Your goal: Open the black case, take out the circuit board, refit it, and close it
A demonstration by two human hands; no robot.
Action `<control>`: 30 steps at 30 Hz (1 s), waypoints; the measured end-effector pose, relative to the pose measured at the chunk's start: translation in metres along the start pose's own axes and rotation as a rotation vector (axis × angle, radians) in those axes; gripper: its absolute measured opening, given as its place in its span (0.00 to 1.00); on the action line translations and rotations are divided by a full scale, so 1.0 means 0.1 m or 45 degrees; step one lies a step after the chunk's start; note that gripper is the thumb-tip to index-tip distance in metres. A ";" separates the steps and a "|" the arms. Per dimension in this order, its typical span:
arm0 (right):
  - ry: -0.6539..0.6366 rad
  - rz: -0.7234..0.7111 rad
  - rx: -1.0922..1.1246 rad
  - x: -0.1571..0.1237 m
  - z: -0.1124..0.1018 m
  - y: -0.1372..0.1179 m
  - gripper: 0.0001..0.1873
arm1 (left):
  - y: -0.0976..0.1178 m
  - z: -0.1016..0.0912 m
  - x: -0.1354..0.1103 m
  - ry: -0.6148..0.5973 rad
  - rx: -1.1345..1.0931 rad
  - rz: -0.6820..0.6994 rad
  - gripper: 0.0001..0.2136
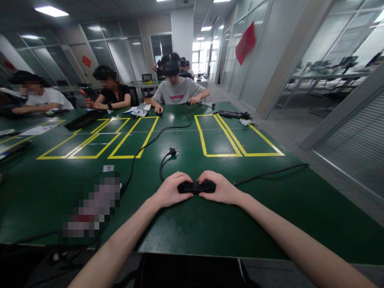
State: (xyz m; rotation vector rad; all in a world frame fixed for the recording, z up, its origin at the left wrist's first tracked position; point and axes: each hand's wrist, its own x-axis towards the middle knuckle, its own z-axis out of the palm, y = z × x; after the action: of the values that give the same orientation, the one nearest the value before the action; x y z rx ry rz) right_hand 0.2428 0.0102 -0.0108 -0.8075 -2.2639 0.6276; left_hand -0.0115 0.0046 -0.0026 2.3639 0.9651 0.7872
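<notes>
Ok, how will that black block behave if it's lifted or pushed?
The black block is probably stiff: it spans straight between the left hand and right hand. Its boxy shape suggests it won't roll readily. The cord behind the left hand curves loosely, so, if attached, it may flop and trail.

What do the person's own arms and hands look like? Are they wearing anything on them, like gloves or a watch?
Nope! The left arm and right arm are bare, with no sleeves in view. The left hand and right hand have no gloves. I see no watch, bracelet, ring or markings.
</notes>
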 end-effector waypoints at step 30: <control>-0.004 -0.169 -0.460 0.00 0.07 0.01 0.11 | -0.04 0.01 0.01 -0.031 0.425 0.143 0.17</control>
State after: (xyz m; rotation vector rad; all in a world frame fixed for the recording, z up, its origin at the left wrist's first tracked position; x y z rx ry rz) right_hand 0.2381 0.0092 -0.0163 -0.8133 -2.4454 0.1587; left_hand -0.0118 0.0076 -0.0054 2.7268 1.0281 0.6797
